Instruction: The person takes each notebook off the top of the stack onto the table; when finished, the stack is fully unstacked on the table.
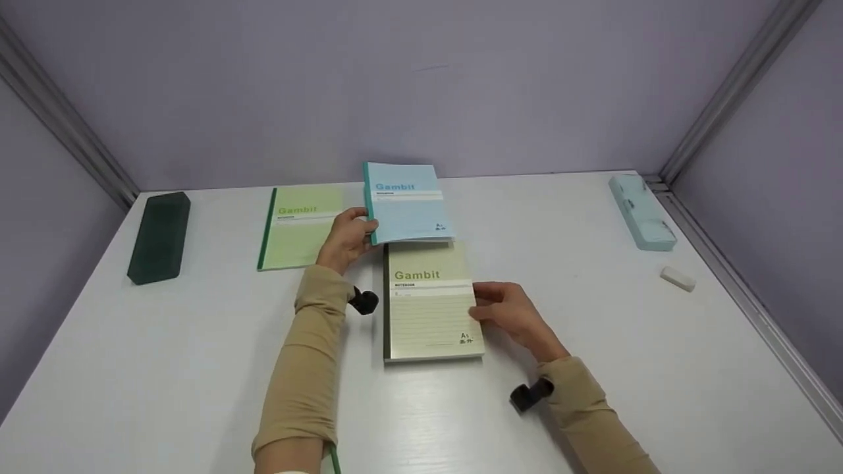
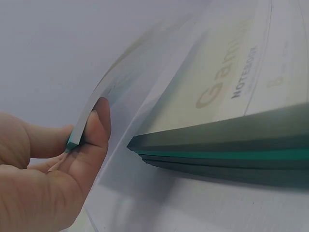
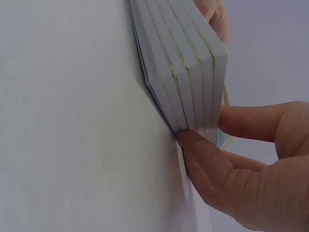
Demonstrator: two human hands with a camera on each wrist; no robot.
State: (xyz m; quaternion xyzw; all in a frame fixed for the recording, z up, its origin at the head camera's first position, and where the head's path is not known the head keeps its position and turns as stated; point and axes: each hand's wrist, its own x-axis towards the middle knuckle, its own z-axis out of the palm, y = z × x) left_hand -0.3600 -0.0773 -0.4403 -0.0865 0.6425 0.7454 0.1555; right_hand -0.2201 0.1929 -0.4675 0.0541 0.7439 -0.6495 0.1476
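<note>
Above the notebook stack my left hand pinches the blue notebook by its spine; my right hand's fingers press the stack's right edge.

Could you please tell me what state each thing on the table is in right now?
Blue notebook: closed, lifted, pinched by left hand.
Stack of notebooks: closed, flat, right hand touching its edge.
Green notebook: closed, flat, untouched.
Dark case: closed.
Light blue case: closed.
Eraser: lying loose.
</note>
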